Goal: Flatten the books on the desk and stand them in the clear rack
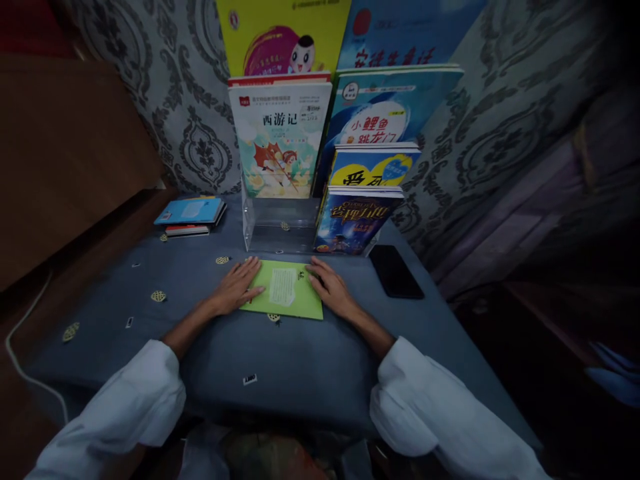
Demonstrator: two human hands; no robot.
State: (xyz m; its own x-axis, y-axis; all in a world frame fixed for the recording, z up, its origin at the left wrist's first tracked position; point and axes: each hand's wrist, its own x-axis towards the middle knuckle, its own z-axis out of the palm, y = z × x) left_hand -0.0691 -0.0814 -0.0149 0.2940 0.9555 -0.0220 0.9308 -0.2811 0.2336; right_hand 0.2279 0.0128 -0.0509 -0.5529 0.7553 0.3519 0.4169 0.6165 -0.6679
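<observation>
A thin green book [285, 290] lies flat on the blue-grey cloth of the table, just in front of a clear stepped display stand [274, 223]. My left hand [237, 285] rests open with fingers stretched along the book's left edge. On the book's right edge lies my right hand [331, 287], fingers flat and open too. The stand holds several upright picture books, among them a pale one [279, 140] at the left and a dark blue one [356, 220] at the front right. The front left slot of the stand holds nothing.
A small stack of books [191, 217] lies at the table's back left. A black phone [395, 271] lies flat to the right of the stand. Patterned fabric hangs behind. A white cable [23, 333] runs down the left side by a wooden board.
</observation>
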